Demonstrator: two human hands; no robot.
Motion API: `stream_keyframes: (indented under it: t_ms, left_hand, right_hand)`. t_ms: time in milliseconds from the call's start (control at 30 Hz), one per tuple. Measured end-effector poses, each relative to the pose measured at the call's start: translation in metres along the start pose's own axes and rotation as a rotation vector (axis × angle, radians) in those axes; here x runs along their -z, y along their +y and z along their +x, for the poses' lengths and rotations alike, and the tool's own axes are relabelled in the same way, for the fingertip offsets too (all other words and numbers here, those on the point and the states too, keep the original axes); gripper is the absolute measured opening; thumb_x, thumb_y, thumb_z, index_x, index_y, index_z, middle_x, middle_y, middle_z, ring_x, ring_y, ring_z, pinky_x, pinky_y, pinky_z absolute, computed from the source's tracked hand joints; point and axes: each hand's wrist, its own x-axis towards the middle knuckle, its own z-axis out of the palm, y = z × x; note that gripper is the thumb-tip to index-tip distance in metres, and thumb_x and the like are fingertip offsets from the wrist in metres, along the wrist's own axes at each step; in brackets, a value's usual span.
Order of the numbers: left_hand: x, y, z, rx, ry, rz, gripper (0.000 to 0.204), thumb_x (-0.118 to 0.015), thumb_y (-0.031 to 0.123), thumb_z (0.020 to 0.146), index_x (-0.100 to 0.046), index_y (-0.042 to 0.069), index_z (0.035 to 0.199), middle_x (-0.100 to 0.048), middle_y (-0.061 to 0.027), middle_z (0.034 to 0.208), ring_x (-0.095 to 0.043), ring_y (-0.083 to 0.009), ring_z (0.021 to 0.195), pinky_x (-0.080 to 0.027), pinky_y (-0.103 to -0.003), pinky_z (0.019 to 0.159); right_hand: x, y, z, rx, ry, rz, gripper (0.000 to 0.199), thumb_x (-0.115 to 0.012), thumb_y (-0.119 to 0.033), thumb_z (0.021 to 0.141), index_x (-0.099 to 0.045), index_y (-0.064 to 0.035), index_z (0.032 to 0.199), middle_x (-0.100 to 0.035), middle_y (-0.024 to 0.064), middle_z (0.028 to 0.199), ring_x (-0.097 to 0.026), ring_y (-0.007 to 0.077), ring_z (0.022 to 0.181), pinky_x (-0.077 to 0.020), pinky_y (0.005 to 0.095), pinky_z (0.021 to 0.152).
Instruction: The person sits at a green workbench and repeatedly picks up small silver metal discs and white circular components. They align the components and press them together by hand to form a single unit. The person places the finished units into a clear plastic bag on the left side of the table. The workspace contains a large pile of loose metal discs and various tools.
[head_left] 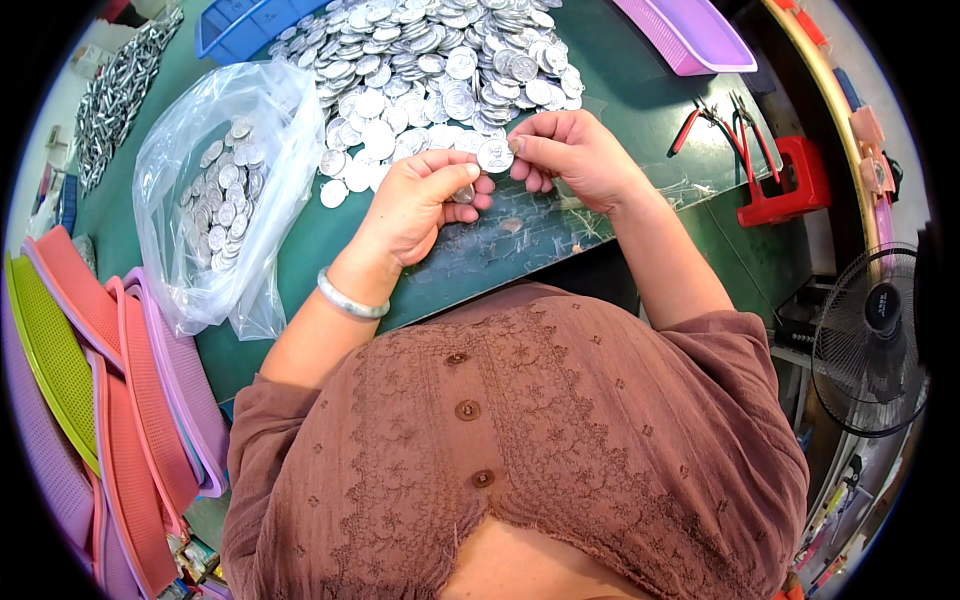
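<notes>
A: At the near edge of the green table (pixel 300 240), what are the two hands doing?

B: The left hand (pixel 420 205) is curled, thumb and fingers pinched shut on a small dark grey piece (pixel 463 194) that barely shows between them. The right hand (pixel 575 155) is just beside it, its fingertips closed on a round silver disc (pixel 495 154) held up on its face. The two hands nearly touch at the fingertips, above the table edge.

A: Anything on the wrists?

B: A silver bangle (pixel 350 298) sits on the left wrist. Both forearms come out of brown embroidered sleeves.

A: And to the left of the hands?

B: A clear plastic bag (pixel 225 190) lies open on the table with a heap of the same silver discs inside. Nearer the person's left, a stack of pink, purple and yellow-green trays (pixel 130 400) leans at the table's side.

A: What lies beyond the hands?

B: A big loose pile of silver discs (pixel 440 60) spreads over the table, its near edge just under the fingertips. Right of the hands, red-handled pliers (pixel 715 125) lie by a red block (pixel 790 185). Farther back are a blue tray (pixel 245 25) and a purple tray (pixel 690 35). A heap of small metal parts (pixel 115 90) lies far left, and a black fan (pixel 870 340) stands off the table to the right.
</notes>
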Motion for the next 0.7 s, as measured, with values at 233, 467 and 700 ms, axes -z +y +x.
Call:
stream_keyframes:
  t_ms: [233, 467, 700]
  left_hand:
    - [0.0001, -0.0003, -0.0002, 0.002, -0.037, 0.040, 0.012, -0.056, 0.009, 0.081, -0.057, 0.002, 0.090, -0.061, -0.0072, 0.077, -0.059, -0.0129, 0.064, -0.046, -0.020, 0.053]
    - [0.0000, -0.0014, 0.0006, -0.010, -0.038, 0.060, 0.009, -0.057, 0.011, 0.081, -0.057, 0.003, 0.087, -0.061, -0.0062, 0.076, -0.058, -0.0117, 0.063, -0.045, -0.019, 0.053]
    - [-0.0009, -0.0017, -0.0002, -0.032, -0.017, 0.081, 0.010, -0.057, 0.011, 0.081, -0.057, 0.003, 0.087, -0.061, -0.0061, 0.076, -0.057, -0.0116, 0.063, -0.045, -0.019, 0.053]
  right_hand:
    - [-0.0027, -0.0009, -0.0008, -0.004, 0.033, 0.004, 0.015, -0.057, -0.015, 0.082, -0.060, -0.0005, 0.086, -0.060, 0.0027, 0.067, -0.053, 0.0062, 0.054, -0.0402, 0.0178, 0.049]
    - [-0.0044, -0.0006, -0.0008, 0.023, 0.040, -0.004, 0.016, -0.056, -0.015, 0.081, -0.060, 0.0006, 0.083, -0.059, 0.0018, 0.065, -0.051, 0.0061, 0.053, -0.0397, 0.0183, 0.047]
    - [-0.0035, -0.0013, -0.0014, 0.033, 0.024, 0.009, 0.017, -0.055, -0.012, 0.081, -0.058, 0.0016, 0.091, -0.060, 0.0030, 0.069, -0.052, 0.0064, 0.055, -0.0405, 0.0182, 0.050]
